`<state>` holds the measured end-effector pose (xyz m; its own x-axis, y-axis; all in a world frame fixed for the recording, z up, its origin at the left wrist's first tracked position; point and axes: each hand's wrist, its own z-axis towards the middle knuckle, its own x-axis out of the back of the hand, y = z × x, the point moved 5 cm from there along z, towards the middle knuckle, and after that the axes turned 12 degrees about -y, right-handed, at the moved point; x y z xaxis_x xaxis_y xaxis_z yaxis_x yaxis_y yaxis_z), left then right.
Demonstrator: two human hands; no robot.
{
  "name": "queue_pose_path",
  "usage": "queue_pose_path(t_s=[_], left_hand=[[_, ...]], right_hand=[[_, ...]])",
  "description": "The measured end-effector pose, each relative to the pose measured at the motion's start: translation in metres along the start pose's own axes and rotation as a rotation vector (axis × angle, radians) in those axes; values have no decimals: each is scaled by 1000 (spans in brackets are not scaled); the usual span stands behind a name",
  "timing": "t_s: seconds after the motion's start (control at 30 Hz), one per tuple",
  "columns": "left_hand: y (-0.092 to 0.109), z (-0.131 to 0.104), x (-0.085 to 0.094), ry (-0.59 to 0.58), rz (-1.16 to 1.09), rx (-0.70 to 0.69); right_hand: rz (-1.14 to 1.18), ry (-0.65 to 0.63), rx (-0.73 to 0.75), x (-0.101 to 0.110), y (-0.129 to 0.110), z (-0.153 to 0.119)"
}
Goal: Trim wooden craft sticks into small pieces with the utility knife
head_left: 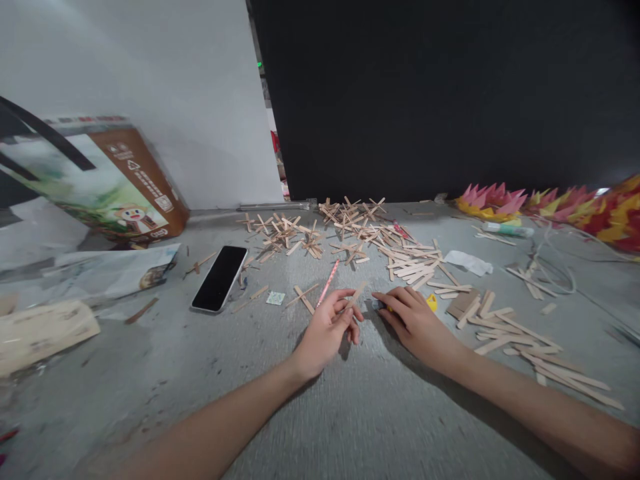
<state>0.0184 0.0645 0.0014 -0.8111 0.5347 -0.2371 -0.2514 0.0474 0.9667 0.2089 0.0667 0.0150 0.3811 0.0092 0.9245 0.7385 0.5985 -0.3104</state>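
My left hand [330, 327] is closed in a pinch on a craft stick [358, 293], which points up and away from the fingertips. Just to its right, my right hand [415, 323] lies low over the table, fingers curled round a small yellow and dark tool [431, 303]. The palm hides most of that tool, so its kind is unclear. A pink patterned pencil [329, 283] lies behind my left hand, beside two crossed craft sticks [303, 299]. Loose craft sticks [520, 340] are spread to the right of my right hand.
Crossed-stick pieces [285, 233] are heaped at the back. A phone [220, 279] and a small patterned square [275, 298] lie on the left, near a printed bag [125, 187]. Pink-yellow paper crafts [493, 202], a glue stick [507, 229], tissue [469, 262] and a cable [570, 280] are on the right.
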Motion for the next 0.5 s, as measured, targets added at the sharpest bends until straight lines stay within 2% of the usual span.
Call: queue_pose_path(t_s=[0.5], left_hand=[[1,0,-1,13,-1,3]], right_hand=[[10,-23,-10,-1,0,0]])
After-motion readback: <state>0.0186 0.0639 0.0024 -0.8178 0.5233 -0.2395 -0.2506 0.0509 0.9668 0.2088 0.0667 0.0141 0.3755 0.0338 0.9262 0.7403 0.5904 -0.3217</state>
